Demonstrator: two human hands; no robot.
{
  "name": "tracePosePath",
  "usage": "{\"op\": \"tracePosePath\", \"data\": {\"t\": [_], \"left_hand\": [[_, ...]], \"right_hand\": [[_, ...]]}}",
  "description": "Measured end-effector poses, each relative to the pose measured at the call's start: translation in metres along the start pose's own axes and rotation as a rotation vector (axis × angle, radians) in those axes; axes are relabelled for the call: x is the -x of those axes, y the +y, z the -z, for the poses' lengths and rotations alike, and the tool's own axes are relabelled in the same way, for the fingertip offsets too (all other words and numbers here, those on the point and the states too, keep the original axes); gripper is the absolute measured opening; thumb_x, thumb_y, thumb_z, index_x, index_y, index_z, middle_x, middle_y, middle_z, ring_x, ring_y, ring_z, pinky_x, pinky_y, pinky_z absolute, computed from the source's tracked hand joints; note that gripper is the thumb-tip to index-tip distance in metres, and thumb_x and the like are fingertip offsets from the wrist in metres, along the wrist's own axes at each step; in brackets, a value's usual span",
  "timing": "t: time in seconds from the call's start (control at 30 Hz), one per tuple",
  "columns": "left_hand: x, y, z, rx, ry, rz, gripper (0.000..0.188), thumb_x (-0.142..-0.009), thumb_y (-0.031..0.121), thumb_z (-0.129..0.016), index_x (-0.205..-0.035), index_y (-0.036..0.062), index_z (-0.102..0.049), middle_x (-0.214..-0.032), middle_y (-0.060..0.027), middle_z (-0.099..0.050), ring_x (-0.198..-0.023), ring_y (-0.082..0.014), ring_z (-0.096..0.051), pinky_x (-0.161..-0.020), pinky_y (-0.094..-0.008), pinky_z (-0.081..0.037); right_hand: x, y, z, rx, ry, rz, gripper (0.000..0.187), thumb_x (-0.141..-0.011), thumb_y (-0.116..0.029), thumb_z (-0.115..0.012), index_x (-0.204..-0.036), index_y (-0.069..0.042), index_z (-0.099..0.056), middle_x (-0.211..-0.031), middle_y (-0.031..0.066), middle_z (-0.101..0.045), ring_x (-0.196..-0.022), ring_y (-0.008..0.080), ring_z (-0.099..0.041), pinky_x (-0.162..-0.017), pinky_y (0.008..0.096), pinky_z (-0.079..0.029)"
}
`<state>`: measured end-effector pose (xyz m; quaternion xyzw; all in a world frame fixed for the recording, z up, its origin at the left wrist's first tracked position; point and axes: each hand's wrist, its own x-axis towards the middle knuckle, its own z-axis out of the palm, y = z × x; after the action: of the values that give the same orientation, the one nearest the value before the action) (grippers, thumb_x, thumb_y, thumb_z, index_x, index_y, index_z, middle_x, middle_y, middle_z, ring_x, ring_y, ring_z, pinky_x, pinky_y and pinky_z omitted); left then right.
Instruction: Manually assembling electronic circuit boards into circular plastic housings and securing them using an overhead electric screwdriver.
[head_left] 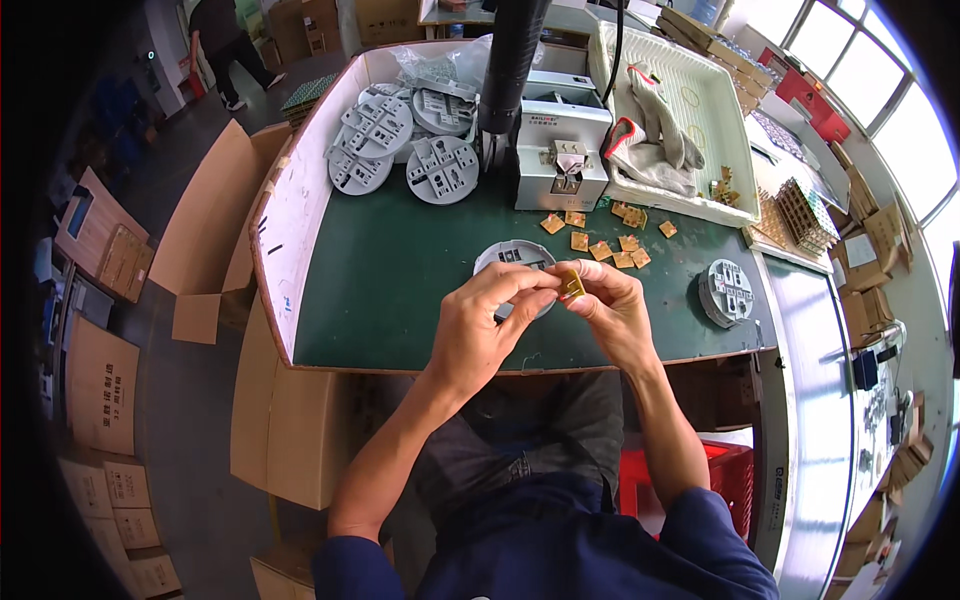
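Note:
Over the front of the green table, both of my hands meet in front of me. My right hand (615, 305) pinches a small yellow circuit board (573, 285) between thumb and fingers. My left hand (487, 318) is closed in a pinch beside that board; what lies between its fingertips, if anything, is hidden. Beneath my hands rests a grey round plastic base (512, 257), partly covered by them. Several loose yellow boards (600, 250) lie on the table just beyond my right hand. To the right sits a small stack of grey round bases (727, 292).
At the back left, several grey round bases (443, 170) are piled. A metal machine (562, 150) stands at the back, beside a black post (508, 70). Gloves (650, 140) lie in a white tray (710, 120). An open carton (215, 240) stands left of the table.

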<state>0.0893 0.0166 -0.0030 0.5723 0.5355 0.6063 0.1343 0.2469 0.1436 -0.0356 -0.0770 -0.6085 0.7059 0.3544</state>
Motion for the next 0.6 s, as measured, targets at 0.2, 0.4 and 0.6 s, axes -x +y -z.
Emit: {"op": "tracePosePath", "data": {"t": [0.2, 0.4, 0.6], "left_hand": [[0.0012, -0.0055, 0.0019, -0.099, 0.026, -0.057, 0.013, -0.092, 0.004, -0.074, -0.105, 0.0021, -0.075, -0.097, -0.0083, -0.077, -0.086, -0.0175, -0.075, -0.075, -0.0285, -0.059], [0.0050, -0.0015, 0.0051, -0.219, 0.061, -0.048, 0.012, -0.091, 0.004, -0.075, -0.103, 0.0029, -0.075, -0.094, -0.0082, -0.077, -0.085, -0.0188, -0.076, -0.073, -0.0288, -0.059], [0.0081, 0.0020, 0.0067, -0.115, 0.043, 0.009, 0.015, -0.090, 0.005, -0.076, -0.105, 0.0039, -0.072, -0.098, -0.0088, -0.076, -0.083, -0.0201, -0.076, -0.071, -0.0291, -0.060]], "right_hand": [[-0.0008, 0.0021, -0.0005, 0.045, -0.016, -0.038, 0.035, -0.093, -0.005, -0.075, -0.127, -0.002, -0.069, -0.117, 0.0046, -0.072, -0.106, 0.0122, -0.067, -0.098, 0.0303, -0.054], [-0.0037, -0.0007, -0.0052, 0.077, -0.058, -0.067, 0.030, -0.094, -0.001, -0.072, -0.124, 0.002, -0.069, -0.114, 0.0052, -0.072, -0.103, 0.0123, -0.067, -0.096, 0.0288, -0.054], [0.0015, -0.0046, -0.0079, 0.172, -0.046, -0.079, 0.029, -0.093, 0.002, -0.070, -0.122, 0.004, -0.069, -0.115, 0.0065, -0.070, -0.106, 0.0139, -0.066, -0.095, 0.0273, -0.053]]}}
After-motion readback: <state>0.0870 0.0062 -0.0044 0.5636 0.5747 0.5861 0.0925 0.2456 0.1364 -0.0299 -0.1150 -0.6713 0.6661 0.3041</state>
